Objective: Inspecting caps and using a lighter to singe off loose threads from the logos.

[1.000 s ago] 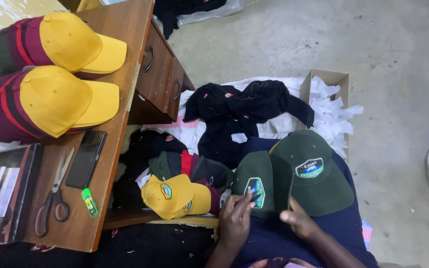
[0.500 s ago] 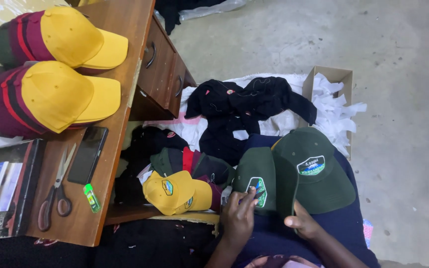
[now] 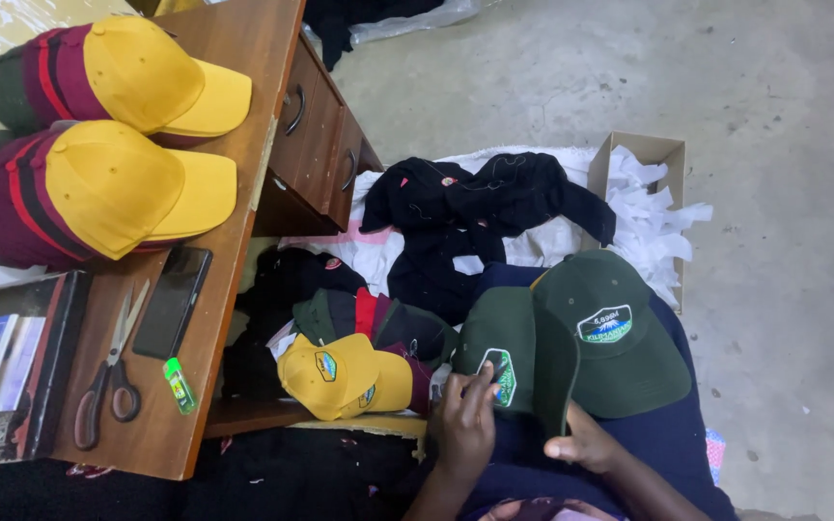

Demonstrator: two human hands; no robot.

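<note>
— Both hands are on the dark green cap [image 3: 504, 352] in the lap: the left hand [image 3: 463, 425] lies over its front with fingers curled beside the badge, the right hand [image 3: 586, 449] pinches the edge of its peak from below.

— Closed grip, then?

— Right is closed on the peak; left presses more than it grasps, as far as I can tell. A second green cap [image 3: 620, 333] rests just right of the first, overlapping it.

— And the desk [image 3: 234, 318]?

— Left of the lap. Two stacks of yellow caps [image 3: 108, 193] sit on top, with scissors [image 3: 108, 371], a phone [image 3: 173, 301] and a small green lighter [image 3: 180, 386] near the front edge. A loose yellow cap [image 3: 340, 371] lies between desk and green cap.

— What step would you call it?

— Checking or trimming at the badge, I'd judge. Next calls for holding the peak steady while the left fingers work the stitching.

— Behind them?

— Black garments [image 3: 485, 207] and a cardboard box [image 3: 644, 154] of white scraps.
</note>
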